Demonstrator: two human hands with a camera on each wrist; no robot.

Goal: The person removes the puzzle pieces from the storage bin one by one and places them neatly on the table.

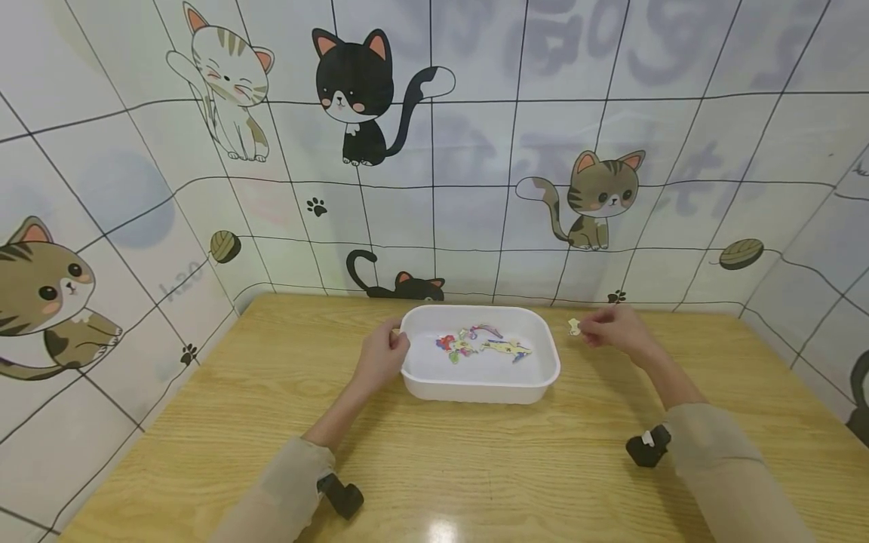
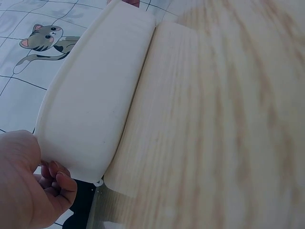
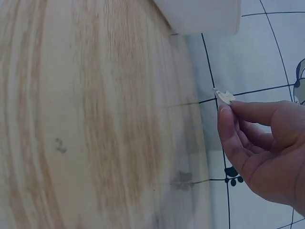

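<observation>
A white plastic tray [image 1: 475,393] stands near the back of the table. My left hand [image 1: 383,353] grips its left end, with the thumb at the rim and the fingers curled in the left wrist view. Inside the tray lie several small colourful flat pieces [image 1: 505,348], red, yellow, green and blue; what they depict is too small to tell. To the right of the tray, my right hand [image 1: 616,330] pinches a small pale flat piece [image 3: 226,97] between thumb and fingertips, apart from the tray.
Both hands are over a wooden table [image 1: 448,452]. Behind and at the sides rises a white tiled-pattern wall covering [image 1: 475,219] printed with cats. A dark strapped device sits at each sleeve, one by the left wrist [image 1: 342,496] and one by the right [image 1: 648,446].
</observation>
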